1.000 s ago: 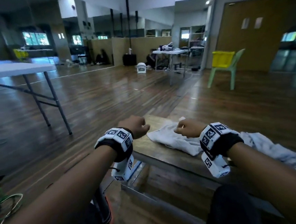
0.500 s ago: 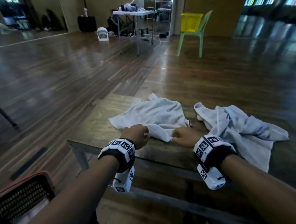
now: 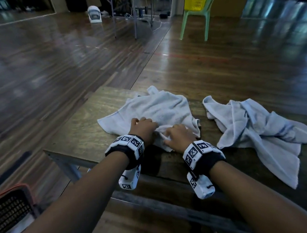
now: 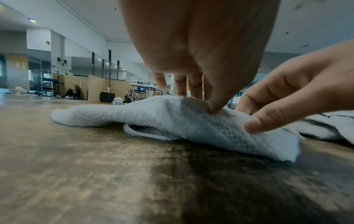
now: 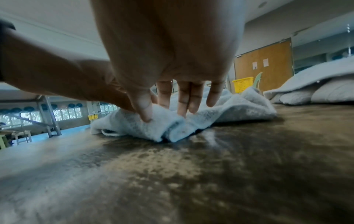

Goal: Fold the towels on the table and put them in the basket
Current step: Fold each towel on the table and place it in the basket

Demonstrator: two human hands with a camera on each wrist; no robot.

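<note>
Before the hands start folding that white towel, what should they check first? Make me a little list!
1. Left hand has the crumpled white towel: ok, thumb and fingers pinch its near edge.
2. Right hand has it too: ok, thumb and fingers grip a bunched fold.
3. Towel spread flat: not ok, it lies wrinkled.
4. Second white towel out of the way: ok, it lies apart, further right on the brown wooden table.
5. Dark mesh basket with the red rim ready: cannot tell, only a corner shows at the lower left.
</note>
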